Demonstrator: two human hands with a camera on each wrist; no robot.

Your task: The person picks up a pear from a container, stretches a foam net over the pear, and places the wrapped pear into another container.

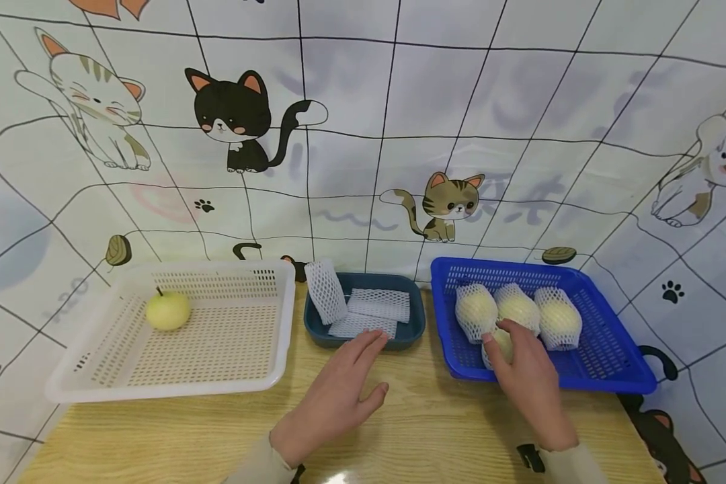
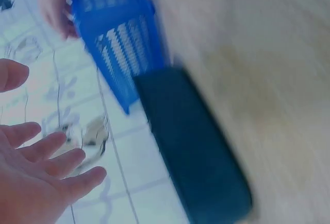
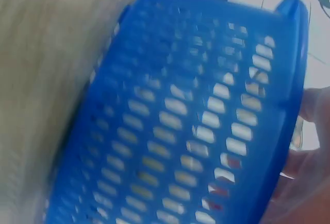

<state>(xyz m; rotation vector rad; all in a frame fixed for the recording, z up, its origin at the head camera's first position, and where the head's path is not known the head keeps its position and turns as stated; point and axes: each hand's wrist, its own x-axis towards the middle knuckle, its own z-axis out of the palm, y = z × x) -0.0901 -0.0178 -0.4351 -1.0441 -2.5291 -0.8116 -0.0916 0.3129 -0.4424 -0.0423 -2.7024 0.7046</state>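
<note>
My right hand (image 1: 529, 376) holds a round yellow pear (image 1: 503, 346) at the front of the blue basket (image 1: 605, 359), thumb and index finger at its sides. White foam netting shows around this pear. Behind it sit three more netted pears (image 1: 517, 312). My left hand (image 1: 339, 390) is above the table by the front rim of the teal tub (image 1: 419, 312), fingers extended and holding nothing. Foam net sleeves (image 1: 378, 304) lie in the tub, one propped against its left side. In the right wrist view, the basket wall hides most of the right hand (image 3: 309, 183).
A white basket (image 1: 218, 353) stands at the left with one bare yellow pear (image 1: 168, 310) in it. The tub sits between the two baskets on the wooden table (image 1: 411, 417). Behind them rises a cat-patterned backdrop (image 1: 351, 161).
</note>
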